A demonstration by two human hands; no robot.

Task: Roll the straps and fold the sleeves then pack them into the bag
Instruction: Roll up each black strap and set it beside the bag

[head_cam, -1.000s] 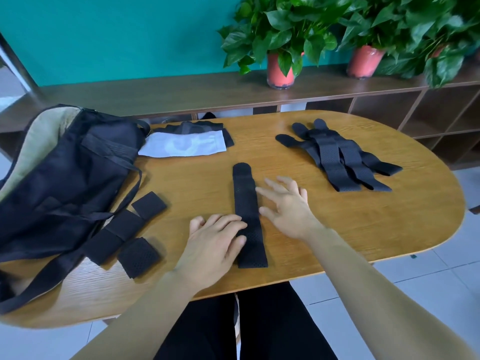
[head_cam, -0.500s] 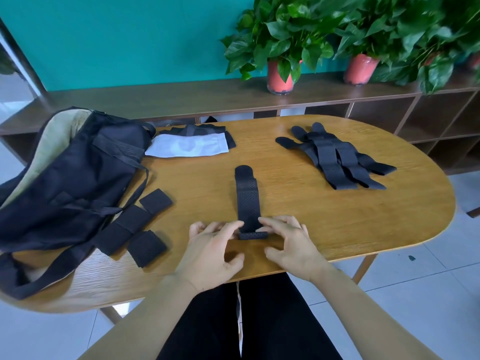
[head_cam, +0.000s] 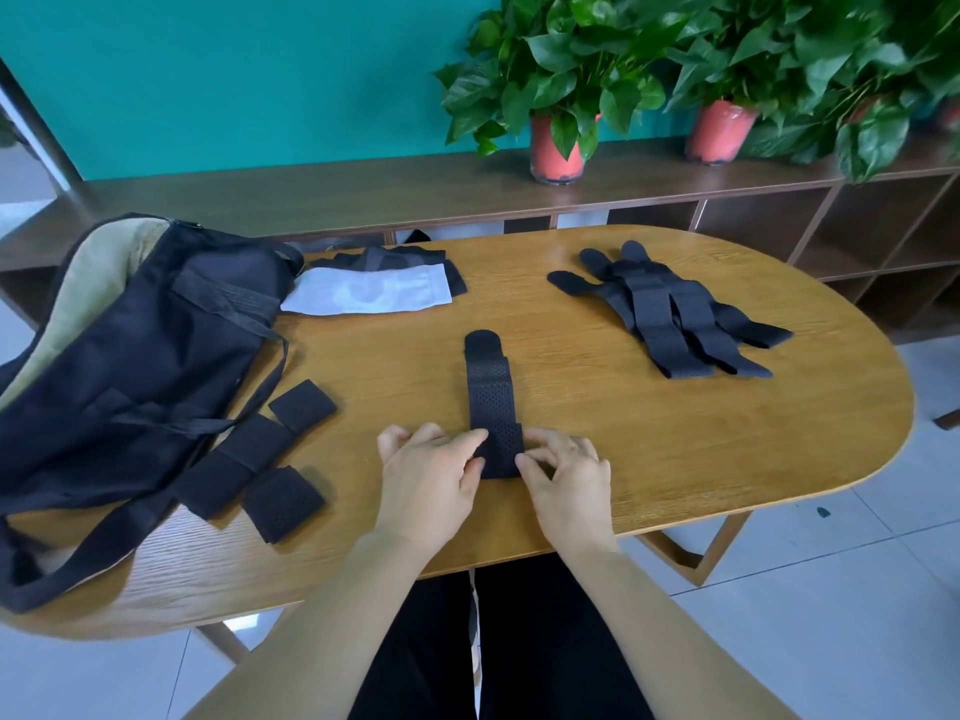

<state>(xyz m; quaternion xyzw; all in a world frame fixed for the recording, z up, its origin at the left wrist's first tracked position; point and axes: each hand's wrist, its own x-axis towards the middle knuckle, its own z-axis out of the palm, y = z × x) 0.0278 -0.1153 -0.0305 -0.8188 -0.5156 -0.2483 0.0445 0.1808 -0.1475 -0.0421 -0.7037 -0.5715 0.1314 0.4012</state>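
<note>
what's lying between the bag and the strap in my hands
A few small black folded pieces lie on the table between the bag and the strap, in the head view.

Office lounge, oval wooden table (head_cam: pixel 727 459), cubby shelving (head_cam: pixel 779 220), potted plants (head_cam: pixel 558 85)

Reaches forward with both bare forearms, angled toward each other. Grips the near end of the strap (head_cam: pixel 491 402) with left hand (head_cam: pixel 428 475) and right hand (head_cam: pixel 569 475), one per edge, fingers curled.

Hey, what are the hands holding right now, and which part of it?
The left hand and right hand pinch the near end of the black strap, one at each side edge.
</note>
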